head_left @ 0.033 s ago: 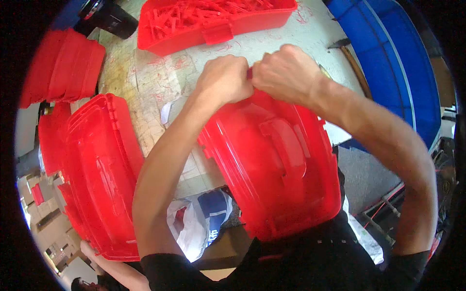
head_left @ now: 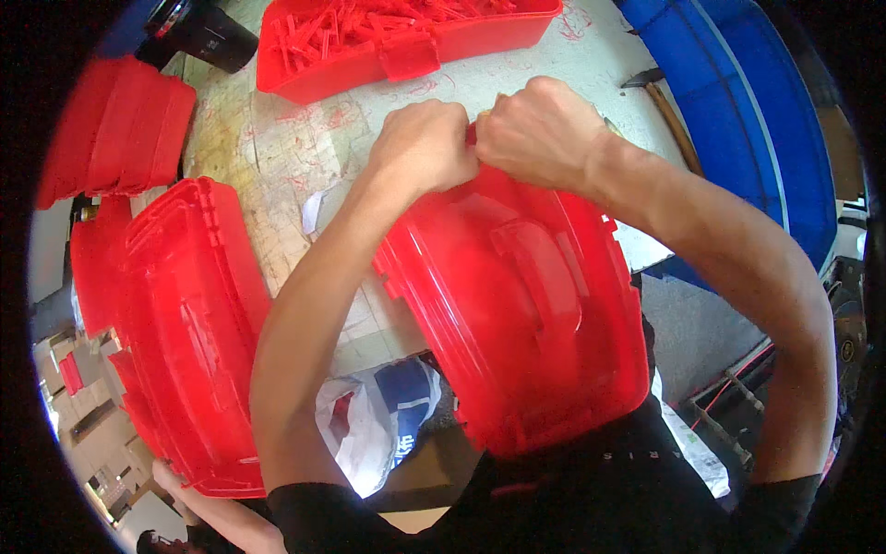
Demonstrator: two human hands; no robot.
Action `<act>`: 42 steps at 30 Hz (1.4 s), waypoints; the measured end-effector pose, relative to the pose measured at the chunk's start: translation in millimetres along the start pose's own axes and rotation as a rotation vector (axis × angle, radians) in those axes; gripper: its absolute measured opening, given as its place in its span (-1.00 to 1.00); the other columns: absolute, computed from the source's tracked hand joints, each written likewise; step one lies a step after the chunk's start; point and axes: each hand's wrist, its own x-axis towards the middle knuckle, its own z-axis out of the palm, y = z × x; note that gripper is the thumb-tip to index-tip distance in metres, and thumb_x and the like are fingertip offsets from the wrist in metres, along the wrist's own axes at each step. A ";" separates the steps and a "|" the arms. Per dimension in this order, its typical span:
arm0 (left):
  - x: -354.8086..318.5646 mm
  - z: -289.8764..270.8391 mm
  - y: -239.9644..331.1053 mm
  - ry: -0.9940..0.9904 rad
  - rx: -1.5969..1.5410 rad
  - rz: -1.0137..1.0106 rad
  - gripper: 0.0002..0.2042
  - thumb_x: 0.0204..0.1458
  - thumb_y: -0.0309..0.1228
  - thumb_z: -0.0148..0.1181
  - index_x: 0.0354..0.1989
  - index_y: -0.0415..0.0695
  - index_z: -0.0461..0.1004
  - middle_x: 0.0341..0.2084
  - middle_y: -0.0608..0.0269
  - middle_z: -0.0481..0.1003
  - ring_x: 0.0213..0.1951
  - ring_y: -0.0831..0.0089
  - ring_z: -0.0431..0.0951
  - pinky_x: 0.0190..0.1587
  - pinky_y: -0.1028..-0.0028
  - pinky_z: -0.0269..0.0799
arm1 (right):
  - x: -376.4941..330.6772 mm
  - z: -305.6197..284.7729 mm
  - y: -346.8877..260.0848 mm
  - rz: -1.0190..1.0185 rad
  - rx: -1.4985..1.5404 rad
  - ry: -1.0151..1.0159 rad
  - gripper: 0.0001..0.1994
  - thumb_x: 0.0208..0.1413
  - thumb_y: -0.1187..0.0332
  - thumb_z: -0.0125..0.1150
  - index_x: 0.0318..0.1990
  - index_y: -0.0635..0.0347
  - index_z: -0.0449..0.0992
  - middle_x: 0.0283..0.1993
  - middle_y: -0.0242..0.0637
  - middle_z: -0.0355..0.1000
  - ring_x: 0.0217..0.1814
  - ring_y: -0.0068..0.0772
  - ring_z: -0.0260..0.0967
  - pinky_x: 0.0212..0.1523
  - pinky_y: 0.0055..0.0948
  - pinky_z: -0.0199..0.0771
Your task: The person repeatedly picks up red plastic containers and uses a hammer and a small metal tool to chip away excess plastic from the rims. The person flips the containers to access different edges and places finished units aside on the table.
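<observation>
A glossy red plastic toolbox lid [head_left: 480,277] leans against my black shirt, with a raised handle-like shape moulded in its middle. My left hand [head_left: 425,143] is closed in a fist at its far edge. Right beside it, my right hand [head_left: 540,134] is closed on that same edge, the knuckles nearly touching the left hand. The fingers are curled out of sight, so whether a small tool is also held cannot be seen. Beyond both hands stands a red bin [head_left: 406,60] filled with thin red plastic pieces.
More red lids [head_left: 189,323] stand at the left, with a stack of red boxes [head_left: 120,129] behind them. A black cup [head_left: 208,37] is at the far left, a blue crate [head_left: 729,102] at the right. A white plastic bag [head_left: 355,434] hangs near my left arm. Another person's forearm [head_left: 221,517] shows lower left.
</observation>
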 end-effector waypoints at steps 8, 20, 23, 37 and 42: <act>0.7 -6.0 -0.3 -0.056 -0.012 -0.038 -0.75 -0.18 -0.36 0.21 -0.41 -0.31 0.63 -0.42 -0.23 0.58 -0.26 -0.07 0.63 -0.14 0.11 0.54 | -7.3 10.7 -23.4 0.526 0.352 -0.050 -0.88 -0.08 0.36 0.20 -0.45 0.19 0.61 -0.49 -0.09 0.58 -0.45 -0.18 0.61 -0.41 -0.21 0.59; -0.4 4.1 -5.3 0.041 -0.047 0.026 -0.75 -0.20 -0.35 0.19 -0.44 -0.29 0.63 -0.45 -0.21 0.58 -0.27 -0.09 0.63 -0.15 0.08 0.53 | 12.0 -5.9 6.9 -0.051 -0.059 -0.082 -0.85 0.04 0.35 0.21 -0.52 -0.05 0.66 -0.46 -0.35 0.61 -0.39 -0.32 0.62 -0.40 -0.33 0.57; -4.1 2.7 -5.7 0.076 -0.035 0.007 -0.76 -0.23 -0.37 0.19 -0.46 -0.29 0.62 -0.44 -0.21 0.58 -0.27 -0.09 0.63 -0.15 0.08 0.53 | 7.8 -0.7 0.3 0.108 0.047 -0.056 -0.87 0.00 0.37 0.21 -0.52 0.00 0.65 -0.47 -0.32 0.61 -0.38 -0.29 0.62 -0.41 -0.30 0.59; -2.7 -3.4 -6.9 0.014 -0.059 -0.081 -0.68 -0.14 -0.25 0.27 -0.44 -0.34 0.60 -0.43 -0.31 0.55 -0.28 -0.18 0.61 -0.15 0.05 0.52 | -1.4 13.5 -2.4 0.186 0.180 0.083 -0.86 0.00 0.36 0.16 -0.42 0.20 0.60 -0.47 -0.12 0.59 -0.44 -0.22 0.62 -0.44 -0.23 0.60; -1.8 -6.2 -6.0 -0.089 -0.020 -0.083 -0.65 -0.11 -0.18 0.28 -0.40 -0.29 0.62 -0.42 -0.28 0.57 -0.24 -0.18 0.60 -0.11 0.04 0.51 | -9.7 22.3 -15.7 0.330 0.275 0.089 -0.88 -0.01 0.35 0.17 -0.49 0.16 0.54 -0.51 -0.15 0.55 -0.50 -0.27 0.59 -0.54 -0.30 0.57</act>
